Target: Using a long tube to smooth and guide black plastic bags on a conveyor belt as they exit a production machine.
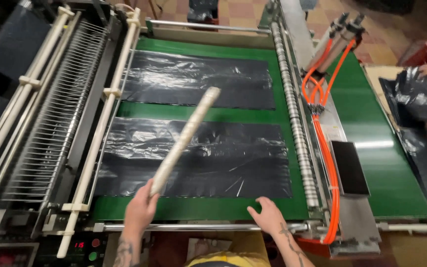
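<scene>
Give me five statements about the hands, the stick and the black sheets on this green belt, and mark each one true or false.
1. The left hand grips a pale stick by its lower end. True.
2. The right hand holds a pair of scissors. False: it is empty, fingers spread at the near edge of the green belt.
3. Two black plastic sheets lie on the belt, the far sheet and the near sheet. True.
4. The stick lies flat on the near sheet. False: it is raised at a slant above it.
5. The orange hoses run along the belt's left side. False: they run along its right side.
</scene>
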